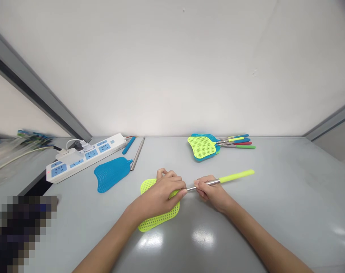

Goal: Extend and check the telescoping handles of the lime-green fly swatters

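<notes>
A yellow-green fly swatter lies across the middle of the table, its perforated head to the left and its yellow grip to the right. My left hand is closed around the neck of the head, covering part of the mesh. Around the metal rod, my right hand is closed just left of the yellow grip. A short stretch of thin rod shows between both hands. To the left lie a blue swatter head, a separate metal rod and a loose blue grip.
Several fly swatters are piled at the back, handles pointing right. A white power strip with plugs runs along the left. Clear plastic packaging lies at far left. A wall bounds the grey table.
</notes>
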{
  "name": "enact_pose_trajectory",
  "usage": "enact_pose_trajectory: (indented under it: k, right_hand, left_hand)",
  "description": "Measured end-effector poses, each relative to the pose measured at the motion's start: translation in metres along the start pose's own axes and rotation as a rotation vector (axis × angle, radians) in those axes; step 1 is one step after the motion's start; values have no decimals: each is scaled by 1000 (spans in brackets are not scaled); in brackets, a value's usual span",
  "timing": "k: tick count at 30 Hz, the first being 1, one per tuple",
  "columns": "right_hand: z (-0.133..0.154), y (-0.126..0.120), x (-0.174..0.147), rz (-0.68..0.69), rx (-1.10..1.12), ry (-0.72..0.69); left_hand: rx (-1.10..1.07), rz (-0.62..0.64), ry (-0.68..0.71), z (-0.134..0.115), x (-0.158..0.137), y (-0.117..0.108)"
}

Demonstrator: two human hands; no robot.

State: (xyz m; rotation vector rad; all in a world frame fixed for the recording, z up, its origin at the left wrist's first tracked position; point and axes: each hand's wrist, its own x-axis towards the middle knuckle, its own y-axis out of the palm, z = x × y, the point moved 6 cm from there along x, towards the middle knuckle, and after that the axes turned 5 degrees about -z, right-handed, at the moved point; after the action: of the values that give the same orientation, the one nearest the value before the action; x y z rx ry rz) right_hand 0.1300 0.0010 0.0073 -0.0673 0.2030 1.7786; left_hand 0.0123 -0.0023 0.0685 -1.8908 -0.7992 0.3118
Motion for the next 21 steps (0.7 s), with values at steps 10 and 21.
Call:
enact_pose_trajectory:
  k: [10,21]
  right_hand:
    - [2,-3,1,35,-138,1]
    - [-8,3,0,90,-123,138]
  left_hand:
    - [-64,28,34,9,-3,12]
    - [-57,35,3,9,-9,15]
